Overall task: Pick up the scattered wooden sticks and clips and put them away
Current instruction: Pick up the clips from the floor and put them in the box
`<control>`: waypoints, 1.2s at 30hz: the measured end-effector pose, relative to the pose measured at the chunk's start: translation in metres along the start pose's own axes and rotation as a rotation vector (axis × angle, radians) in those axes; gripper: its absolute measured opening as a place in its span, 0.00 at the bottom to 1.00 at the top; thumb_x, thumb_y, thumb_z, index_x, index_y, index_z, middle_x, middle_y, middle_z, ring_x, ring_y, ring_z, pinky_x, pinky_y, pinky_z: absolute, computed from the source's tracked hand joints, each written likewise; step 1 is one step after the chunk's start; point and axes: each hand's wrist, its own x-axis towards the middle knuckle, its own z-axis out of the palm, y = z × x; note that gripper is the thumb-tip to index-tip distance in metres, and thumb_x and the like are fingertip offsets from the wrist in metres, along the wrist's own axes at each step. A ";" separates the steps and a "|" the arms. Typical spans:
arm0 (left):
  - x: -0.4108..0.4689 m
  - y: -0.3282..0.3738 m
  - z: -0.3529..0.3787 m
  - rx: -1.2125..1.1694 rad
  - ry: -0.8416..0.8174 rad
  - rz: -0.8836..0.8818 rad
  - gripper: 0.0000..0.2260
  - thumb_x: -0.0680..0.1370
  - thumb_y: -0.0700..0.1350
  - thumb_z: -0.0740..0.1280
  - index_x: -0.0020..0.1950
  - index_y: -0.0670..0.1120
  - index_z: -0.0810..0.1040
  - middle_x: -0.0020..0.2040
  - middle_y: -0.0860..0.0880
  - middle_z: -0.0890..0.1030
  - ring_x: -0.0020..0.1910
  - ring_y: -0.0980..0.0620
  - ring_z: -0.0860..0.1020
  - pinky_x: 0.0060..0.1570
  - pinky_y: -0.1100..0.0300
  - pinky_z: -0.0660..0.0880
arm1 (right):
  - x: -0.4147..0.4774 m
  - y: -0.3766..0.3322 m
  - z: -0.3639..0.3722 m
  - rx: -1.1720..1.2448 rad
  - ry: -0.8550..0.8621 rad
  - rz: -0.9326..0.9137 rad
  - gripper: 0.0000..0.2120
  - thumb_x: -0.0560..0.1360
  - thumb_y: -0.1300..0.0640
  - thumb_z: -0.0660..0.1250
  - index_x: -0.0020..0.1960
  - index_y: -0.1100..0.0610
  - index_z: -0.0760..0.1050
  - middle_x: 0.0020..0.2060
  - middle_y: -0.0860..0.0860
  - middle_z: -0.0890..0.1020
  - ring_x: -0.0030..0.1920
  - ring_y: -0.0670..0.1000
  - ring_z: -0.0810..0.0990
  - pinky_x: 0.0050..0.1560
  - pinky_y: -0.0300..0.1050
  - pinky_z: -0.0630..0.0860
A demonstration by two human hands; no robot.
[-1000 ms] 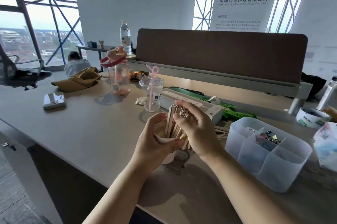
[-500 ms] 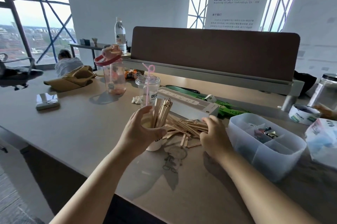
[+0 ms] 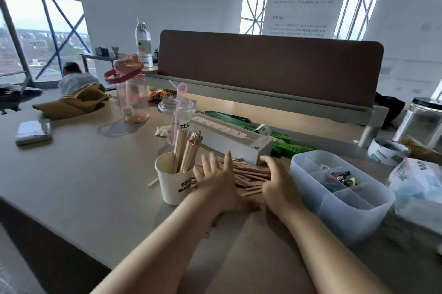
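Lower centre of the frame: two bare forearms are stretched over a pale table (image 3: 83,174) toward a loose heap of flat wooden sticks (image 3: 248,175). The left hand (image 3: 212,182) is held flat with fingers spread, laid over the heap's left end and gripping nothing. The right hand (image 3: 275,181) is cupped against the heap's right end with fingers curved; whether any sticks are pinched inside that curve cannot be told. Just left of the hands, a white paper cup (image 3: 172,183) is seen upright, with a bundle of sticks (image 3: 186,150) leaning in it. A single stray stick (image 3: 152,181) lies by the cup's left side. At right, a translucent divided organiser (image 3: 334,200) is set, with coloured binder clips (image 3: 339,177) gathered in one of its compartments.

The sticks are judged light, thin and stiff. They look smooth enough to slide and fan apart if squeezed loosely, and liable to snap if bent. They are best squared up between both palms, then taken around the middle of the bundle so the ends are kept level for the cup. The cup is judged light and easily tipped by its leaning load.

Behind the heap, a long power-strip box (image 3: 234,135) is laid across mid-frame. Further back, a pink water bottle (image 3: 131,95) and a brown desk divider (image 3: 270,68) are seen.
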 end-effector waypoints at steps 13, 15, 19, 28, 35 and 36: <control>0.041 0.004 0.005 0.210 0.157 0.145 0.30 0.75 0.67 0.55 0.66 0.47 0.68 0.65 0.43 0.70 0.67 0.42 0.66 0.68 0.36 0.56 | 0.003 0.004 0.004 0.140 0.162 -0.003 0.21 0.76 0.68 0.57 0.68 0.56 0.69 0.65 0.53 0.74 0.65 0.49 0.70 0.56 0.30 0.64; 0.038 0.008 0.008 0.303 0.218 0.184 0.27 0.77 0.64 0.54 0.65 0.46 0.70 0.64 0.44 0.72 0.66 0.44 0.68 0.68 0.35 0.53 | 0.002 0.004 0.003 0.154 0.183 -0.004 0.20 0.76 0.68 0.57 0.67 0.56 0.70 0.64 0.53 0.75 0.63 0.49 0.71 0.58 0.33 0.66; 0.041 0.012 0.006 0.519 0.303 0.359 0.25 0.80 0.61 0.49 0.61 0.43 0.72 0.58 0.44 0.77 0.59 0.45 0.76 0.70 0.42 0.54 | -0.001 0.004 0.002 0.138 0.258 -0.029 0.17 0.77 0.68 0.58 0.63 0.57 0.73 0.59 0.53 0.78 0.57 0.48 0.75 0.52 0.32 0.69; 0.049 0.024 -0.001 0.414 0.284 0.440 0.15 0.82 0.44 0.56 0.67 0.41 0.68 0.61 0.43 0.73 0.58 0.45 0.76 0.53 0.53 0.75 | -0.014 -0.010 -0.008 0.126 0.523 -0.203 0.12 0.74 0.68 0.58 0.50 0.62 0.79 0.45 0.54 0.83 0.44 0.44 0.76 0.41 0.18 0.66; 0.047 0.032 -0.024 -0.081 0.519 0.405 0.13 0.82 0.48 0.57 0.58 0.40 0.72 0.52 0.41 0.77 0.48 0.41 0.77 0.45 0.49 0.74 | -0.015 -0.013 -0.005 0.135 0.580 -0.248 0.11 0.71 0.64 0.59 0.44 0.64 0.80 0.36 0.55 0.83 0.37 0.44 0.75 0.42 0.16 0.64; 0.045 0.034 -0.030 -0.215 0.559 0.383 0.13 0.82 0.50 0.58 0.55 0.40 0.73 0.49 0.40 0.78 0.44 0.41 0.77 0.40 0.51 0.72 | -0.015 -0.013 -0.004 0.152 0.559 -0.234 0.11 0.70 0.64 0.59 0.44 0.63 0.80 0.37 0.54 0.83 0.37 0.42 0.75 0.41 0.16 0.64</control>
